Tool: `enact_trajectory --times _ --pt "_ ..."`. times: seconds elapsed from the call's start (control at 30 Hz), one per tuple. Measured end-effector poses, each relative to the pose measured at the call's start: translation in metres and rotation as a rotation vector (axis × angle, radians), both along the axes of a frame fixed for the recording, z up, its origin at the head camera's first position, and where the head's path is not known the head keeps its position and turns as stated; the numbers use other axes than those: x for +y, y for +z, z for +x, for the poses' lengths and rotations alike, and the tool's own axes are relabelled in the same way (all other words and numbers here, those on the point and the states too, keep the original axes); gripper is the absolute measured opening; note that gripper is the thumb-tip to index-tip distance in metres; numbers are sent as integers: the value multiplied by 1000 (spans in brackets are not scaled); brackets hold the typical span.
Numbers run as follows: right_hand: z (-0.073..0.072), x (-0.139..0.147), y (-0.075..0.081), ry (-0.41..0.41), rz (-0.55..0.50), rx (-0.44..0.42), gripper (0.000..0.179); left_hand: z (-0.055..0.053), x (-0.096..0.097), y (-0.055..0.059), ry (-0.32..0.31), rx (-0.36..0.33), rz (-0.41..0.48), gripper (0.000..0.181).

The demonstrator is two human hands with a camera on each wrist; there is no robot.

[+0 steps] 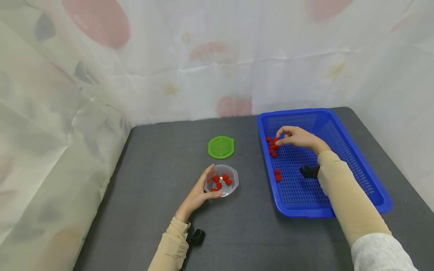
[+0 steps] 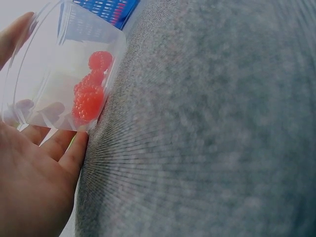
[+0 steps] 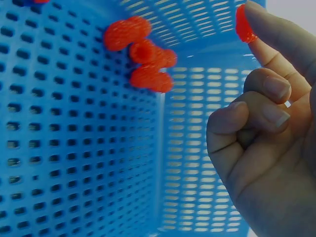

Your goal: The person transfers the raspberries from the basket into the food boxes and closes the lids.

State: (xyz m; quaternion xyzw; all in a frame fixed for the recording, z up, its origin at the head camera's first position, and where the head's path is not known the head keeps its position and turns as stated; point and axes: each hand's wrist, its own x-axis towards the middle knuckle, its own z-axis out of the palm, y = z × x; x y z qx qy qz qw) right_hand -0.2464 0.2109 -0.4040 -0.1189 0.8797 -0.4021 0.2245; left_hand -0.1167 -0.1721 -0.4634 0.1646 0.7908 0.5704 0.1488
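Observation:
My left hand (image 1: 199,192) grips a clear plastic container (image 1: 234,175) from its left side, thumb at the near rim and fingers around the far side. Several red raspberries (image 2: 89,102) lie on the container's bottom. Over the left part of a blue basket (image 1: 346,131), my right hand (image 1: 298,137) pinches one raspberry (image 3: 243,24) between thumb and index finger, the other fingers curled in. Below that hand, more raspberries (image 3: 148,57) cluster on the basket's floor along its left wall. Another pair of raspberries (image 1: 277,175) sits nearer the basket's front.
A green lid (image 1: 221,147) lies flat on the dark grey table (image 1: 162,158), behind the container. Patterned white sheeting (image 1: 203,82) hangs along the back and left sides. Black wrist cameras (image 1: 196,238) stick out beneath both forearms.

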Motion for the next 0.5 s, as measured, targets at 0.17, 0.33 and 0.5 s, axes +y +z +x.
enact_trajectory --times 0.17,0.33,0.5 --pt "3 -5 9 -35 -42 38 35 0 1 1 -3 -4 -5 90" --pt "6 -12 21 -33 -73 87 33 1 1 2 2 -8 -5 90" --pt "9 -23 35 3 -96 124 30 1 2 3 10 -15 1 89"
